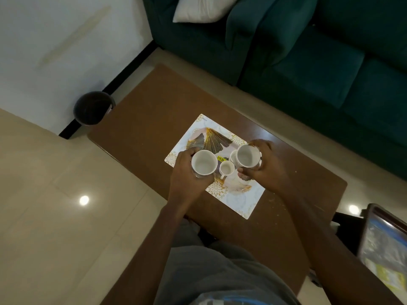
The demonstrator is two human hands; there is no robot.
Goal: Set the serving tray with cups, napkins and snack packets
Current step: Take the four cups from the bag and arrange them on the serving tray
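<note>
A flat white serving tray point(236, 201) with gold leaf patterns lies on the brown coffee table point(141, 130). My left hand point(185, 175) grips a white cup point(203, 165) above the tray's left side. My right hand point(267, 166) grips a second white cup point(247, 155) above the tray's far right side, tilted slightly. Between them a smaller white cup point(226, 169) with a handle stands on the tray. Part of another white cup point(233, 155) shows behind the right-hand cup. No napkins or snack packets show on the tray.
A teal sofa point(308, 51) with a white cushion point(202, 8) runs along the table's far side. A dark round bin point(92, 107) stands on the floor by the wall at the table's left end. A dark-framed object with colourful packaging point(385, 249) sits at the right edge.
</note>
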